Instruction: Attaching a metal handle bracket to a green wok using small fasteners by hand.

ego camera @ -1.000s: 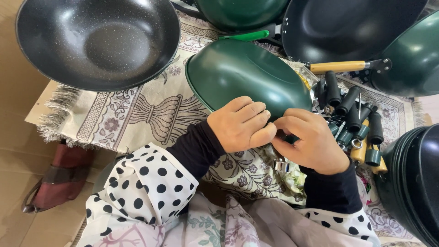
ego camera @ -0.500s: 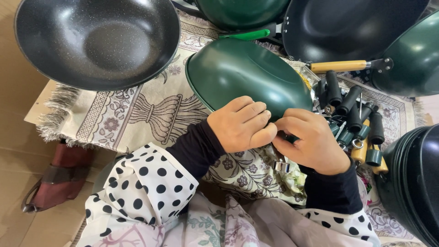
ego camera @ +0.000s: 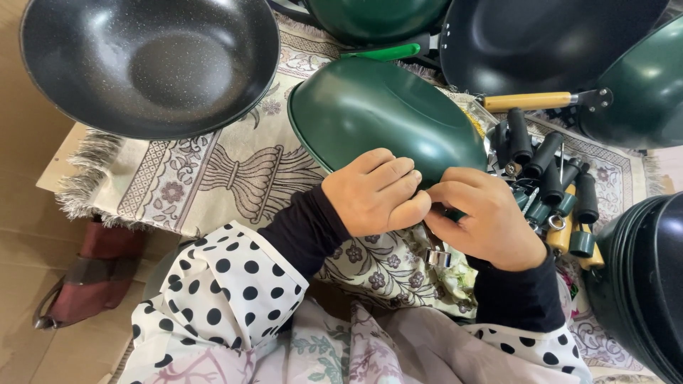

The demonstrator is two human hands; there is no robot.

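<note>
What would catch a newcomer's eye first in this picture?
The green pan lying upside down at centre, with the left hand and right hand meeting at its near edge. Next, the big black wok at top left, and the pile of loose handles to the right.

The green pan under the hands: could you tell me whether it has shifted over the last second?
No. The green pan keeps its place against the patterned cloth and the wooden-handled pan.

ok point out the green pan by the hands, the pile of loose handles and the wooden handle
green pan [ego camera: 377,114], head view, on its domed underside
loose handles [ego camera: 551,181], head view, on a black grip in the pile
wooden handle [ego camera: 526,101], head view, mid shaft
</note>
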